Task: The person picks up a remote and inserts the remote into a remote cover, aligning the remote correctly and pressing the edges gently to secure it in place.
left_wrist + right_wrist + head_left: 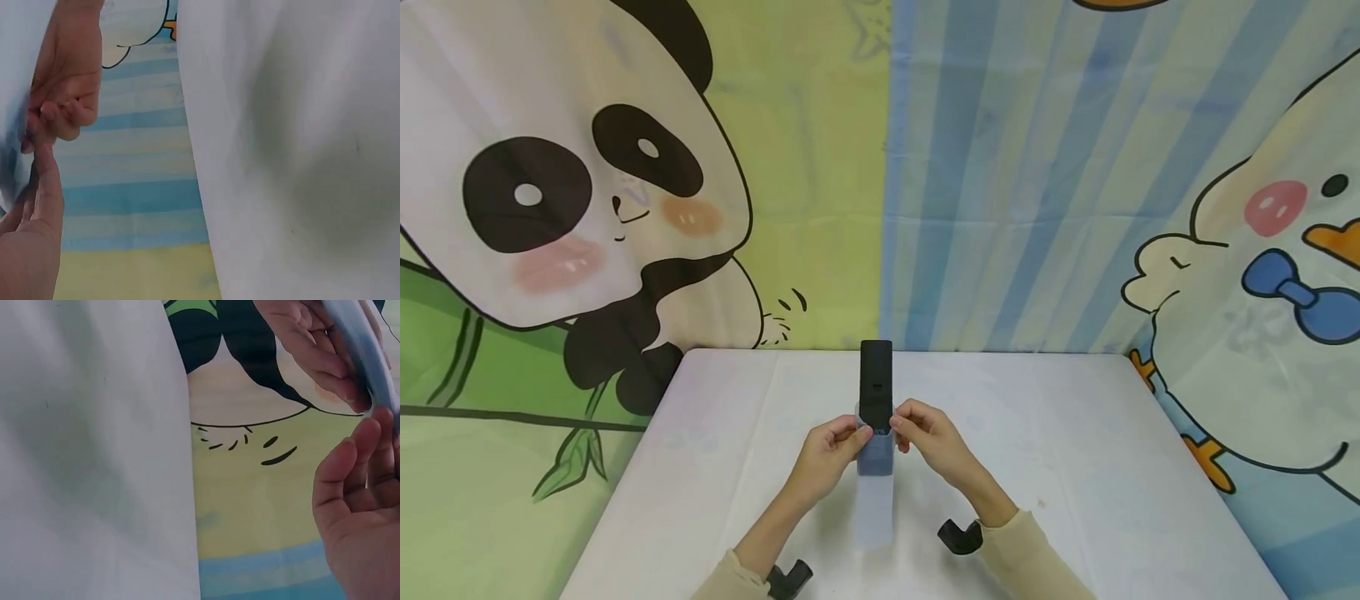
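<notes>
A long, slim black object (876,379), perhaps a remote control, stands out of the top of a blue-grey sleeve (876,456) above the table. From the sleeve's lower end a pale, whitish strip (874,508) runs downward. My left hand (829,457) pinches the sleeve's left edge, thumb in front near its mouth. At the opposite edge my right hand (934,439) pinches it between thumb and fingers. In the right wrist view the bluish sleeve (359,344) appears edge-on between both hands. The black object's lower part is hidden inside the sleeve.
The white-covered table (1037,433) spreads out on both sides of the hands. Behind it hangs a printed curtain (820,167) with a panda at left and a white bird at right. A black wrist device (961,537) shows by the right sleeve cuff, another (790,579) by the left.
</notes>
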`<act>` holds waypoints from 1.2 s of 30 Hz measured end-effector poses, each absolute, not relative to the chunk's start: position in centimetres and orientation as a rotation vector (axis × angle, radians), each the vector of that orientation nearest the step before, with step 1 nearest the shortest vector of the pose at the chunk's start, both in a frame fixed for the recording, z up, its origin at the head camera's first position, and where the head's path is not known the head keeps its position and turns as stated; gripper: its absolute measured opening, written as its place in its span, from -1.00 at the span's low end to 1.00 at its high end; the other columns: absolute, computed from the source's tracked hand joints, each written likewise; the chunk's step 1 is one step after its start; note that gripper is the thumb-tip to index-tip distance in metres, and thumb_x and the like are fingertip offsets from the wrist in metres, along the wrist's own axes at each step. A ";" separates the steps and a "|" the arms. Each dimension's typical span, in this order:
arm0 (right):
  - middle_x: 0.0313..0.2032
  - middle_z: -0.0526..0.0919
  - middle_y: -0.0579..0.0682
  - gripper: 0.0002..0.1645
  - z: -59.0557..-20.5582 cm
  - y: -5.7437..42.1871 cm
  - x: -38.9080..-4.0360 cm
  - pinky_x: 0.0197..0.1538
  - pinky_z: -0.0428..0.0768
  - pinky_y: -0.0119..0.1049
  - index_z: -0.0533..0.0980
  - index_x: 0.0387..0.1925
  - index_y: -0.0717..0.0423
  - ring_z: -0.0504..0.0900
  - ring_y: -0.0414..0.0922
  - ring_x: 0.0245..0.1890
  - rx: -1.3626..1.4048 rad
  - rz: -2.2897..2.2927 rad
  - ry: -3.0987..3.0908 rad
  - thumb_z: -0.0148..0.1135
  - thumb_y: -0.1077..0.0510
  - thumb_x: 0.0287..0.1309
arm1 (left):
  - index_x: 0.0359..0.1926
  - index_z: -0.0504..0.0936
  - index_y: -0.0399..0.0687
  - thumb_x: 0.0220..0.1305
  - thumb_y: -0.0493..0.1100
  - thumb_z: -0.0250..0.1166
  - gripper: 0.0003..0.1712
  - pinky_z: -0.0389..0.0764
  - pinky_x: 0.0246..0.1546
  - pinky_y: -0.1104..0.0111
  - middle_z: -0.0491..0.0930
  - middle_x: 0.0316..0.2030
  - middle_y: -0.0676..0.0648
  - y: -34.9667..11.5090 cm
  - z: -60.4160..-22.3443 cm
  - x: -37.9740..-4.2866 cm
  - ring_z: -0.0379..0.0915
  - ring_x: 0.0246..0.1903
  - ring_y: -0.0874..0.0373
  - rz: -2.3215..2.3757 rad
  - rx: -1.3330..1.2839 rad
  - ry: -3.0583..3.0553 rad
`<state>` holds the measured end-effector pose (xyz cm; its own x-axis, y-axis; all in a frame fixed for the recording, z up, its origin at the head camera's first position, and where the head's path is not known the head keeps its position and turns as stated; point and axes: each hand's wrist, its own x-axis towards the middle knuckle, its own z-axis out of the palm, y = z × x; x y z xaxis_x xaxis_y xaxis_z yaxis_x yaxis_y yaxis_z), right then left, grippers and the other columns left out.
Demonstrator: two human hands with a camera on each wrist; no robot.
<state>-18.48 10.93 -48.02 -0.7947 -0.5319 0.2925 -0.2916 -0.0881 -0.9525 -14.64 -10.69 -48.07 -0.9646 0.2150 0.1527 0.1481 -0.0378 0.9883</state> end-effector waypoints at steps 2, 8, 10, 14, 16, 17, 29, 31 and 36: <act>-0.45 0.44 0.27 -0.85 -48.3 11.0 -18.5 -0.33 0.53 -0.27 0.45 -0.26 0.34 0.46 0.03 -0.48 -0.971 -2.011 1.938 0.05 0.31 0.47 | 0.19 0.55 -0.31 0.41 -0.13 0.31 -0.55 0.67 -0.11 0.25 0.67 -0.11 -0.24 -11.1 -47.8 -14.9 0.68 -0.17 0.07 2.187 0.380 2.176; -0.47 0.44 0.29 -0.86 -48.8 10.7 -18.3 -0.37 0.55 -0.25 0.48 -0.28 0.32 0.46 0.04 -0.50 -1.045 -1.974 1.861 0.05 0.35 0.45 | 0.46 0.27 -0.09 0.37 -0.03 0.35 -0.25 0.69 -0.21 0.23 0.69 -0.08 -0.15 -11.9 -46.4 -16.2 0.69 -0.23 0.03 2.214 0.371 2.321; -0.49 0.45 0.30 -0.85 -48.9 10.4 -18.2 -0.40 0.56 -0.23 0.48 -0.29 0.33 0.47 0.05 -0.53 -1.060 -1.957 1.877 0.05 0.37 0.45 | 0.50 0.20 -0.07 0.36 0.00 0.36 -0.18 0.68 -0.23 0.25 0.71 -0.15 -0.11 -12.0 -46.1 -16.5 0.69 -0.27 0.06 2.193 0.390 2.338; -0.52 0.47 0.28 -0.83 -49.0 10.0 -17.8 -0.43 0.56 -0.23 0.50 -0.32 0.32 0.48 0.04 -0.56 -1.036 -1.955 1.928 0.06 0.36 0.44 | 0.55 0.08 0.20 0.33 0.02 0.38 -0.09 0.59 -0.39 0.34 0.65 -0.44 -0.05 -12.4 -46.4 -16.8 0.58 -0.51 0.12 2.142 0.392 2.345; -0.52 0.48 0.27 -0.83 -49.0 9.8 -17.6 -0.44 0.55 -0.24 0.51 -0.32 0.31 0.47 0.03 -0.57 -1.000 -1.964 1.945 0.07 0.34 0.44 | 0.54 0.07 0.33 0.33 -0.02 0.38 -0.10 0.61 -0.37 0.32 0.65 -0.45 -0.08 -12.6 -46.7 -17.0 0.62 -0.50 0.07 2.146 0.411 2.292; -0.52 0.48 0.27 -0.82 -49.0 9.7 -17.5 -0.44 0.55 -0.24 0.51 -0.33 0.31 0.47 0.02 -0.57 -0.983 -1.970 1.949 0.07 0.35 0.44 | 0.54 0.08 0.37 0.34 -0.04 0.38 -0.11 0.61 -0.38 0.30 0.65 -0.45 -0.10 -12.8 -46.9 -17.1 0.62 -0.50 0.04 2.138 0.421 2.275; -0.53 0.47 0.02 -0.76 -49.3 8.8 -17.1 -0.41 0.52 -0.42 0.47 -0.32 0.46 0.45 -0.18 -0.54 -0.651 -2.256 1.789 0.10 0.30 0.43 | 0.51 0.09 0.45 0.38 0.01 0.33 -0.18 0.65 -0.30 0.14 0.74 -0.35 -0.16 -12.7 -46.6 -18.0 0.71 -0.38 -0.11 2.003 0.492 2.173; -0.52 0.46 -0.02 -0.78 -49.2 8.7 -17.2 -0.43 0.51 -0.45 0.47 -0.33 0.41 0.44 -0.20 -0.54 -0.620 -2.314 1.683 0.09 0.30 0.43 | 0.50 0.09 0.45 0.39 0.00 0.32 -0.18 0.65 -0.30 0.14 0.74 -0.37 -0.17 -12.6 -46.4 -17.9 0.71 -0.40 -0.12 1.998 0.491 2.168; -0.52 0.45 -0.05 -0.81 -48.9 8.3 -17.5 -0.43 0.49 -0.47 0.51 -0.34 0.25 0.43 -0.22 -0.54 -0.566 -2.358 1.582 0.09 0.27 0.44 | 0.49 0.10 0.45 0.39 -0.03 0.32 -0.20 0.58 -0.30 0.22 0.73 -0.39 -0.14 -12.5 -46.3 -17.6 0.70 -0.39 -0.06 2.008 0.492 2.221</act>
